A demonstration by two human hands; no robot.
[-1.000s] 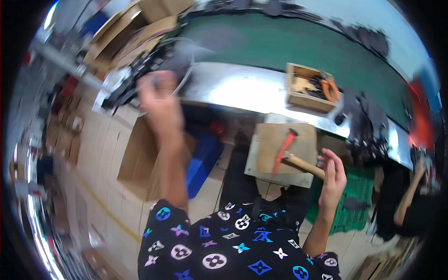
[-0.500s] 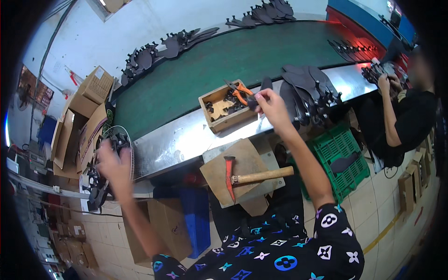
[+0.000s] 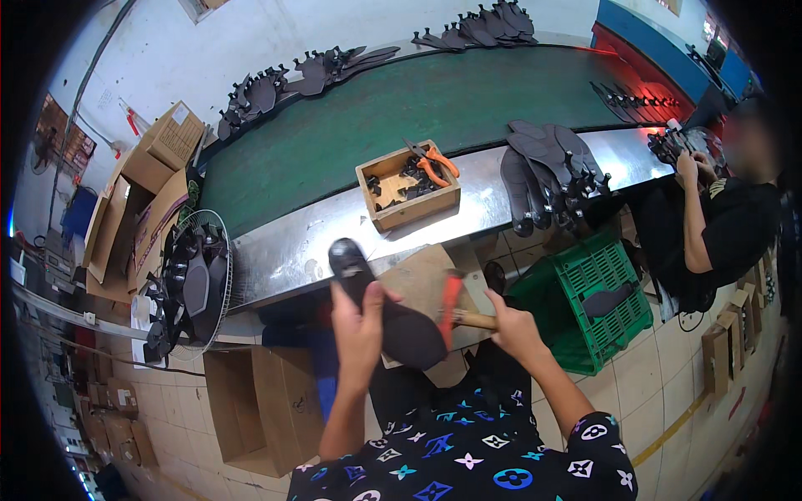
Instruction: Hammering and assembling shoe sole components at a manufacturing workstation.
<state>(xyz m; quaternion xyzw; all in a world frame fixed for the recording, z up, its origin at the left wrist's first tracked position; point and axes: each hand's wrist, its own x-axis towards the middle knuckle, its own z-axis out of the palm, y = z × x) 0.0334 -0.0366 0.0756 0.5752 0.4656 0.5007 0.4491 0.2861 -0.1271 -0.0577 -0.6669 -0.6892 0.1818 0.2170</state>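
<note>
My left hand is closed round a dark grey shoe sole, tilted, with a shiny black piece at its far end. My right hand grips the wooden handle of a hammer, its red head close beside the sole's right edge. I cannot tell whether they touch. Both are over a brown board at my lap, partly covered by the sole. Beyond it, a wooden box on the metal bench edge holds small black pieces and orange-handled pliers.
At left, a wire basket holds several dark soles; a cardboard box stands below. Stacked soles lie on the bench at right, above a green crate. Behind runs a green conveyor belt. A co-worker sits at far right.
My left hand has come from the wire basket to the board with a sole. My right hand has left the wooden box and picked up the hammer that lay on the board.
</note>
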